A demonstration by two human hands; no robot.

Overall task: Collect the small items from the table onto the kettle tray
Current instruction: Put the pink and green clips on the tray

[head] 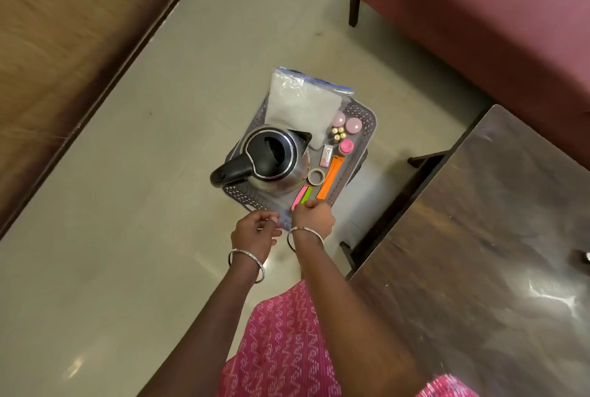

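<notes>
Wood top [64, 61]: fills the left side, blurred and cut off by the frame.
Floor [127, 269]: pale tiles between the furniture.
Left grip [255, 232]: at the tray's near edge, fingers curled in toward the thumb. A pale spot shows at the fingertips. I cannot tell whether it pinches anything.
Kettle [271, 160]: upright on the left of the tray, lid open, black handle jutting past the tray's left rim.
Tray [245, 195]: grey and perforated, between the wood top and the table. Its near rim is hidden behind the two grips, and whatever carries it is almost wholly hidden.
Bag [303, 103]: clear, with white contents, on the far part of the tray and overhanging its far rim.
Pink clip [299, 197]: lies just beside the green clip [307, 195], right of the kettle. Both near ends vanish under the right grip.
Right grip [314, 216]: knuckles up, fingers curled down onto the clip ends. Whether it is grasping one cannot be told.
Tape [316, 176]: small roll lying flat, touching the kettle's base.
Orange strip [329, 181]: lies along the right side.
Packet [327, 151]: print too small to read.
Gold pieces [338, 134]: a tight cluster, too small to identify.
Pink lids [352, 125]: round, near the far right corner. One is partly under the bag.
Table [479, 237]: dark and glossy on the right. A small object [586, 255] on it is cut off by the frame.
</notes>
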